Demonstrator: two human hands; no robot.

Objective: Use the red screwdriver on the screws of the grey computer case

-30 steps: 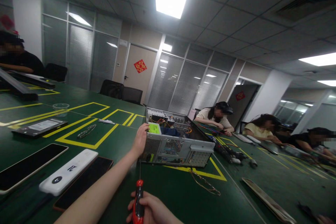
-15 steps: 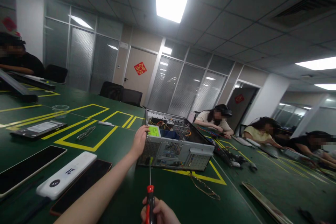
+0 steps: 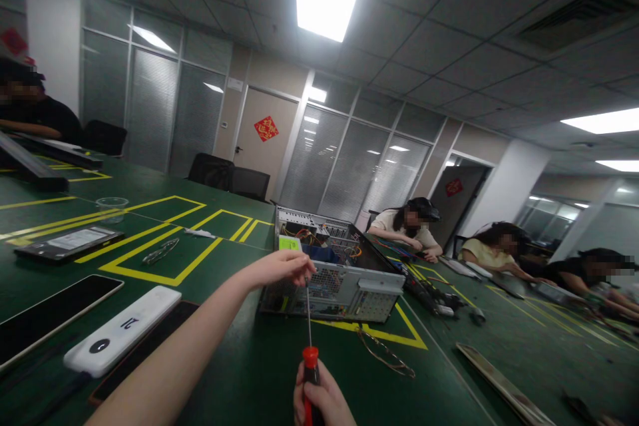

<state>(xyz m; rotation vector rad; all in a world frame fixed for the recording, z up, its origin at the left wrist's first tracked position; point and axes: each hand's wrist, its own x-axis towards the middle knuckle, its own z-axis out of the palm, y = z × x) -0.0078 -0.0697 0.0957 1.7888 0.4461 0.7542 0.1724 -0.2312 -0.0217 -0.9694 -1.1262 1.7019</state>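
My right hand (image 3: 324, 394) is wrapped round the red and black handle of a screwdriver (image 3: 310, 354), whose shaft points up and away. At the shaft's far end my left hand (image 3: 292, 266) has its fingers drawn together around the tip. Whatever they pinch there is too small to make out. Just behind both lies an open computer case (image 3: 379, 283), its silver rear panel facing me. Inside it show coloured wires and a power supply with a yellow-green label (image 3: 289, 243). My left hand covers part of the rear panel.
A hard drive (image 3: 70, 244), a dark phone (image 3: 54, 313), a white device marked 21 (image 3: 124, 329) and another phone (image 3: 144, 349) lie to the left. Loose wire (image 3: 387, 356) and a metal strip (image 3: 499, 379) are on the right. Several people sit around the green table (image 3: 239, 373).
My left hand has left the case's top left edge and come to the screwdriver tip. The screwdriver has backed away from the lower left of the rear panel and shifted right.
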